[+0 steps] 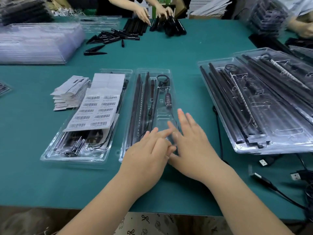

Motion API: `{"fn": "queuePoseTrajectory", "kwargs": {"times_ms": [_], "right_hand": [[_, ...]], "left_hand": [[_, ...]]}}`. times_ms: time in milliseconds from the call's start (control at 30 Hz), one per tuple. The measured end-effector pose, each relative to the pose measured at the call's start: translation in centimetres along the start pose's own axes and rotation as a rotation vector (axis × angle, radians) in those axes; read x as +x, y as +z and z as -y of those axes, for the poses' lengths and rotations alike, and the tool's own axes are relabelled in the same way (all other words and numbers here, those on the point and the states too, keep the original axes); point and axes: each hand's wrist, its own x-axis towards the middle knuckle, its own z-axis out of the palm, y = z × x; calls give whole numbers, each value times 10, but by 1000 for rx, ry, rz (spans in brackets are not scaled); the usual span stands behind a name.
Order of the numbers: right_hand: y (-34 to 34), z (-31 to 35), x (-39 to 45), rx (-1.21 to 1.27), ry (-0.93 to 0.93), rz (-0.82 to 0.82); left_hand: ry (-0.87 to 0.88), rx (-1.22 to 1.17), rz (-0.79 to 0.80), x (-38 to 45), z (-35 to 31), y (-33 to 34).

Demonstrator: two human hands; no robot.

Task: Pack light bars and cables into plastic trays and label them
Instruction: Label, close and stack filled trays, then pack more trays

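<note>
A clear plastic tray lies lengthwise in front of me on the green table. It holds black light bars and a coiled black cable with a small controller. My left hand and my right hand lie side by side on the tray's near end, fingers mostly straight and flat on the plastic. My left fingertips touch my right hand. To the left lies another filled tray with a sheet of barcode labels on top of it.
A pile of printed cards sits left of the labels. Filled trays are stacked at the right; empty trays at the far left. Loose USB cables lie near the right edge. Other people's hands sort black parts at the far side.
</note>
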Motion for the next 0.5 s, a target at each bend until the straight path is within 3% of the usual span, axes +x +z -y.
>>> {"fn": "queuePoseTrajectory", "kwargs": {"times_ms": [100, 267, 400, 500], "right_hand": [[-3, 0, 21, 29, 49, 54], [-2, 3, 70, -22, 97, -72], [1, -6, 95, 142, 176, -103], [6, -13, 102, 42, 209, -51]], "left_hand": [[20, 20, -47, -1, -2, -2], [-15, 17, -116, 3, -3, -3], [39, -49, -109, -3, -4, -3], [50, -69, -140, -6, -6, -3]]}}
